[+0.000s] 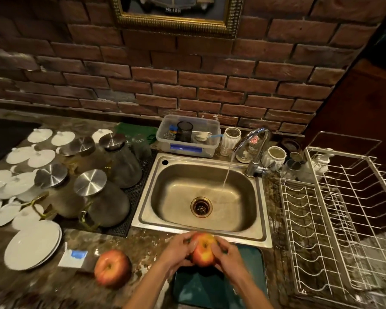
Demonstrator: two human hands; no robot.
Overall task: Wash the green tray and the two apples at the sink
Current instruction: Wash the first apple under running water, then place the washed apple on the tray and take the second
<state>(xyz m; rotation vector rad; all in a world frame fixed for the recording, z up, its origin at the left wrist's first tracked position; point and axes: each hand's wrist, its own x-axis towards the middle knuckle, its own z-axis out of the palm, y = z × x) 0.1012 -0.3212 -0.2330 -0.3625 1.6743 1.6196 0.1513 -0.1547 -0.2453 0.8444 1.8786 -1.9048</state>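
A red-yellow apple is held between both hands just in front of the sink's near rim. My left hand grips its left side and my right hand its right side. Beneath the hands, the green tray lies flat on the counter. A second apple rests on the counter to the left of the tray. The steel sink holds nothing but its drain, and a thin stream of water runs from the tap into the basin's right half.
White wire dish racks stand at the right. Steel-lidded glass jars on a black mat, white lids and stacked plates crowd the left counter. A plastic tub and white cups sit behind the sink against the brick wall.
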